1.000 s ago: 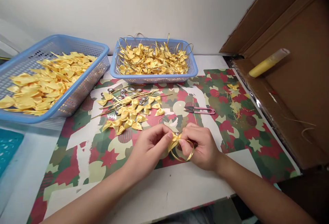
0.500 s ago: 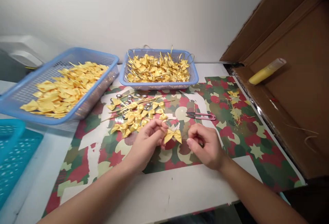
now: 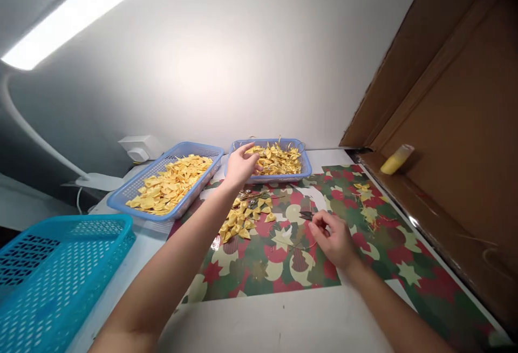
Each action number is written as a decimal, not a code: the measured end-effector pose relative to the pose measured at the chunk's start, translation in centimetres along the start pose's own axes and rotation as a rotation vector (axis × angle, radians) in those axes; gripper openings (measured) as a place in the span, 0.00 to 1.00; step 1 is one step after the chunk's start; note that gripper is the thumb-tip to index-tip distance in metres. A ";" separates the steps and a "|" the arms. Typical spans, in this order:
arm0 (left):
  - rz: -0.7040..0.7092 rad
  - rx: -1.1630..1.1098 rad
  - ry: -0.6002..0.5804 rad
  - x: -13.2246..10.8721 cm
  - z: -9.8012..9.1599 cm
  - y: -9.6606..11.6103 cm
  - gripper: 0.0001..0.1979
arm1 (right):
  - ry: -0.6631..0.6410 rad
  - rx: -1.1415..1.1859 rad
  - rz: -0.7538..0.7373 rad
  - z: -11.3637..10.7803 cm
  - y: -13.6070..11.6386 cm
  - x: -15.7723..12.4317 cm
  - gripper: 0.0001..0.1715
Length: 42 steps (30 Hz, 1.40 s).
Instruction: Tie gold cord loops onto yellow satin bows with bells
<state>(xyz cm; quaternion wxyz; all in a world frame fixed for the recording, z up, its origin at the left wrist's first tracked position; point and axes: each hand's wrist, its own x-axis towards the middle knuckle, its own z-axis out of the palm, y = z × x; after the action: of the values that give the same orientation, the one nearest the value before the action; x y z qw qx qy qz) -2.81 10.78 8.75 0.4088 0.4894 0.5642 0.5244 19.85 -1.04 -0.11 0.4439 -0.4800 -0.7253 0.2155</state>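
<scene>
My left hand (image 3: 243, 164) is stretched out over the left part of the far blue basket (image 3: 308, 172), its fingers apart and no bow seen in them. Yellow ribbon bows with gold cords (image 3: 279, 158) fill that basket. Close to the pink-handled thread snips (image 3: 306, 216), my right hand (image 3: 334, 237) is closed in a pinch. A thin cord (image 3: 297, 246) runs over the patterned sheet up to its fingers. Left of it lies a pile of loose yellow bows (image 3: 238, 221), with small silver bells and gold cords (image 3: 253, 197) behind them, partly behind my left forearm.
A second blue basket (image 3: 117, 202) of yellow bows stands at the left, with a teal basket (image 3: 129, 229) nearer me. A lamp (image 3: 89, 13) hangs above. Along the right is a cardboard wall (image 3: 453, 126) with a yellow tube (image 3: 396, 160). Thread scraps (image 3: 369, 215) lie near it.
My left hand has moved from the front middle, where it held a yellow bow, forward to the far basket. The bow is out of its fingers. The view has tilted up.
</scene>
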 end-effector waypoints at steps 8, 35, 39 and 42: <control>0.222 0.425 0.020 -9.3 -6.2 -4.6 0.07 | 0.010 -0.066 -0.020 0.2 1.1 0.0 0.11; 0.792 0.897 -0.381 -13.6 -8.1 -9.6 0.07 | -0.540 -0.492 0.244 5.3 -4.3 3.9 0.12; 0.770 0.774 -0.362 -13.8 -7.4 -9.4 0.07 | -0.605 -0.400 0.173 4.6 -4.4 4.4 0.15; 0.605 0.525 -0.369 -14.1 -5.6 -8.4 0.15 | -0.647 -0.277 0.085 3.2 -5.4 4.5 0.13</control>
<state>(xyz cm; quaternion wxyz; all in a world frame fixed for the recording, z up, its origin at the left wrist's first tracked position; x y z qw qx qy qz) -6.66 -3.87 0.38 0.1927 0.8052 0.4273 0.3632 13.76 0.93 4.27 0.1125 -0.4723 -0.8301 0.2744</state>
